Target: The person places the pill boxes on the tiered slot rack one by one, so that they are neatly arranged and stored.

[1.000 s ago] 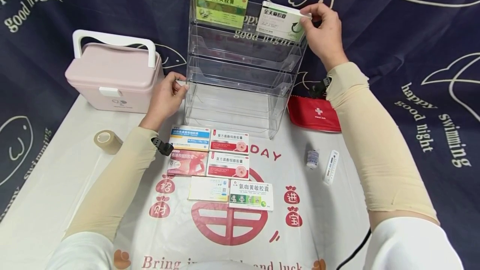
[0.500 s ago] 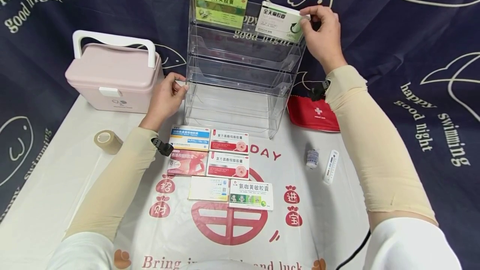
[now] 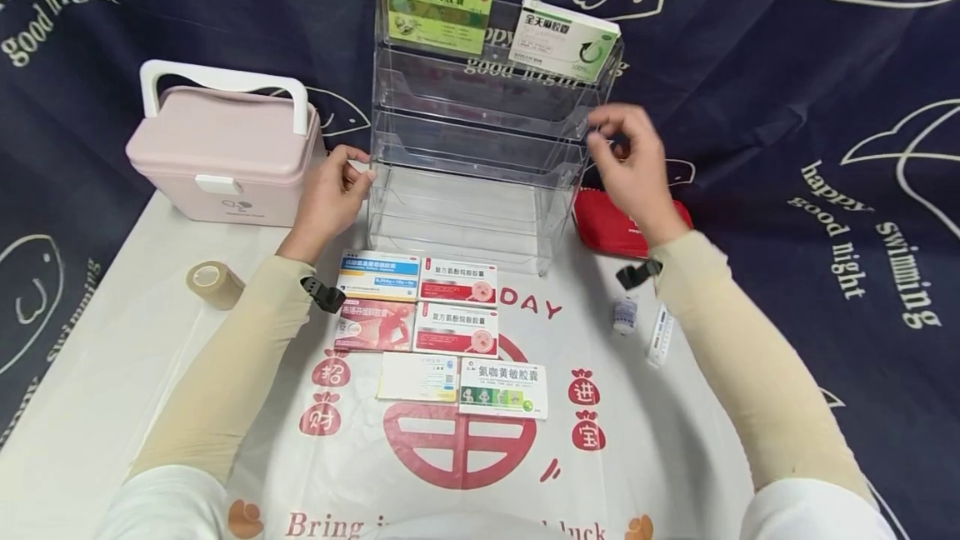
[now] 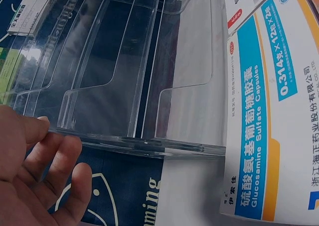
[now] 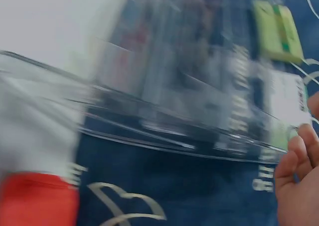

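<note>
A clear plastic tiered display rack (image 3: 465, 198) stands at the back of the table. My left hand (image 3: 333, 198) pinches its left side edge; in the left wrist view, thumb and fingers meet at the rim. Beside the rack's right edge is my right hand (image 3: 633, 165), fingers loosely bent with nothing between them. In the top tier, a green medicine box (image 3: 438, 11) leans at the left and a white-and-green medicine box (image 3: 564, 42) at the right. The rack's lower tiers hold no boxes. The right wrist view is blurred.
Several medicine boxes (image 3: 457, 329) lie flat in front of the rack. A pink case (image 3: 225, 152) with a white handle and a tan bandage roll (image 3: 216, 284) are at left. At right lie a red first-aid pouch (image 3: 607, 227), a small vial (image 3: 624, 315) and a white strip (image 3: 660, 336).
My right hand has let go of the white-and-green medicine box and moved down along the rack's right side. The box stays in the top tier; my left hand has kept its place.
</note>
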`<move>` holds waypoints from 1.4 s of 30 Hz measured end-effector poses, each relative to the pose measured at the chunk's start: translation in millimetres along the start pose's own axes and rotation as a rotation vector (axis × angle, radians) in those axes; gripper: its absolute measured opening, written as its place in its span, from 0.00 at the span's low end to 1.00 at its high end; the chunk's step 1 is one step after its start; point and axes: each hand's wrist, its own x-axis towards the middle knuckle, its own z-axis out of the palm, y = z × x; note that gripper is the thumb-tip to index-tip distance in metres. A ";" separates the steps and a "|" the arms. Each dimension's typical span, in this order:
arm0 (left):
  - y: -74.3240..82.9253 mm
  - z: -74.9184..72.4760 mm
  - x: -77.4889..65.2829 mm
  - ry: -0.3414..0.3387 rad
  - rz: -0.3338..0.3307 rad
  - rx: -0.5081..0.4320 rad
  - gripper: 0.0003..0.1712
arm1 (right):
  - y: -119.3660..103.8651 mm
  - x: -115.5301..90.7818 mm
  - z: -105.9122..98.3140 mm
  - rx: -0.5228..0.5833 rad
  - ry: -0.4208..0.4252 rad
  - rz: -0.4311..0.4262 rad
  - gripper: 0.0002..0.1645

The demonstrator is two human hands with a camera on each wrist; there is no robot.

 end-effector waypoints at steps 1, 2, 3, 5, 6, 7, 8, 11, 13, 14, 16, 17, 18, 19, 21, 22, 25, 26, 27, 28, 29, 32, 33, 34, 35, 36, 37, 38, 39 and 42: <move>0.0 -0.2 -0.2 0.000 -0.002 0.000 0.14 | 4.1 -13.6 -0.3 0.014 -0.047 0.026 0.12; 0.1 -0.6 -0.5 -0.001 -0.004 0.002 0.14 | 9.3 -27.8 -0.5 0.024 -0.096 0.065 0.13; 0.4 -1.1 -1.0 -0.002 -0.007 0.004 0.14 | 14.9 -43.0 -0.6 0.027 -0.147 0.113 0.14; 1.1 -2.0 -1.7 -0.004 -0.005 0.003 0.14 | 27.1 -74.7 -0.7 0.019 -0.264 0.180 0.16; 1.2 -2.2 -1.8 -0.007 -0.002 0.004 0.14 | 32.8 -91.6 -0.7 0.012 -0.323 0.214 0.17; 1.6 -2.3 -1.9 -0.009 0.001 0.005 0.14 | 38.3 -108.6 -0.4 0.009 -0.380 0.246 0.18; 1.9 -2.2 -1.8 -0.012 0.003 0.008 0.14 | 42.0 -125.5 0.3 0.008 -0.434 0.275 0.18; 2.6 -0.8 -1.2 -0.015 0.012 0.012 0.14 | 43.9 -172.7 3.3 0.032 -0.577 0.358 0.20; 2.8 0.2 -1.1 -0.016 0.012 0.013 0.14 | 43.1 -200.6 6.0 0.051 -0.645 0.401 0.20; 2.5 0.4 -1.1 -0.014 0.012 0.016 0.14 | 42.3 -213.2 7.4 0.058 -0.670 0.416 0.21; 2.3 1.0 -1.2 -0.011 0.015 0.019 0.14 | 41.3 -234.7 9.5 0.059 -0.709 0.426 0.22; 2.3 1.3 -1.1 -0.010 0.016 0.017 0.14 | 40.9 -242.6 10.1 0.054 -0.724 0.417 0.23; 2.0 1.6 -0.8 -0.008 0.016 0.017 0.14 | 40.3 -248.6 10.5 0.041 -0.735 0.406 0.23; 1.9 1.8 -0.7 -0.007 0.017 0.018 0.14 | 39.0 -252.7 10.8 0.028 -0.742 0.397 0.24; 2.1 1.5 -0.8 -0.004 0.019 0.018 0.15 | 36.1 -257.1 11.3 0.006 -0.754 0.385 0.26; 2.1 1.3 -0.8 -0.005 0.018 0.017 0.15 | 34.4 -257.8 11.5 -0.010 -0.760 0.375 0.27; 1.4 1.2 -0.7 -0.004 0.023 0.020 0.15 | 29.4 -260.2 11.1 -0.022 -0.778 0.389 0.29; 1.4 1.2 -0.9 -0.004 0.025 0.018 0.15 | 28.2 -261.3 10.9 -0.029 -0.789 0.393 0.30; 1.1 1.3 -0.8 -0.004 0.027 0.018 0.15 | 27.0 -262.5 10.7 -0.039 -0.801 0.395 0.31; 0.6 1.6 -0.8 -0.004 0.027 0.017 0.15 | 26.1 -263.3 10.2 -0.045 -0.809 0.393 0.31; 0.3 2.0 -0.7 -0.003 0.028 0.018 0.15 | 25.7 -264.1 9.7 -0.053 -0.815 0.395 0.32; 0.4 2.4 -1.2 -0.002 0.027 0.017 0.15 | 25.2 -266.5 8.0 -0.082 -0.821 0.380 0.33; 0.5 2.6 -1.3 -0.001 0.026 0.018 0.15 | 25.3 -267.4 7.5 -0.087 -0.818 0.375 0.33; 0.8 2.6 -1.6 0.000 0.024 0.019 0.15 | 25.6 -268.2 7.1 -0.094 -0.813 0.370 0.33; 1.0 2.5 -1.8 0.002 0.023 0.019 0.15 | 25.9 -269.1 6.9 -0.098 -0.808 0.371 0.32; 1.4 2.4 -2.2 0.003 0.022 0.018 0.15 | 26.1 -270.0 6.9 -0.102 -0.803 0.370 0.31; 1.6 2.4 -2.5 0.004 0.020 0.017 0.15 | 26.3 -270.7 7.1 -0.102 -0.796 0.369 0.30; 1.9 2.3 -2.8 0.006 0.020 0.017 0.14 | 26.4 -271.5 7.3 -0.104 -0.789 0.368 0.29; 2.1 2.3 -3.0 0.006 0.020 0.017 0.14 | 26.4 -272.3 7.7 -0.104 -0.781 0.368 0.28; 1.1 2.7 -3.3 0.008 0.021 0.017 0.14 | 26.0 -274.0 9.1 -0.094 -0.754 0.363 0.25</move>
